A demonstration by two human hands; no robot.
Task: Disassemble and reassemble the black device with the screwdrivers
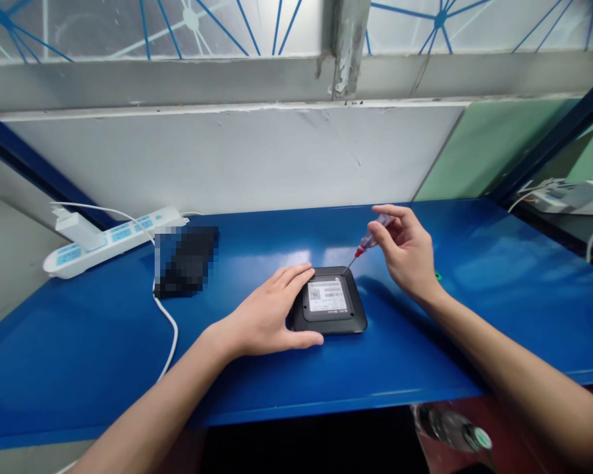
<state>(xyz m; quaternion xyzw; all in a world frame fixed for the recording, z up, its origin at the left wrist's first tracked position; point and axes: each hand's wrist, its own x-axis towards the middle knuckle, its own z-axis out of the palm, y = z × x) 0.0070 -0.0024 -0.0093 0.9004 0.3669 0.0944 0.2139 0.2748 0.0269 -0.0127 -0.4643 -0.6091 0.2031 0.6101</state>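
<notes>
A small black square device [330, 308] with rounded corners lies upside down on the blue bench top [375, 368], a white label on its underside. My left hand [271, 316] rests flat against its left side, thumb along the front edge, holding it in place. My right hand [405, 253] grips a small screwdriver [368, 243] with a clear handle and a red collar. Its thin tip points down at the device's far right corner.
A white power strip [113, 238] with a plugged-in white adapter [79, 228] lies at the back left, its cable [170, 329] trailing toward the front edge. A blurred dark object [185, 260] sits beside it. A grey wall stands close behind; more equipment [573, 194] is at the far right.
</notes>
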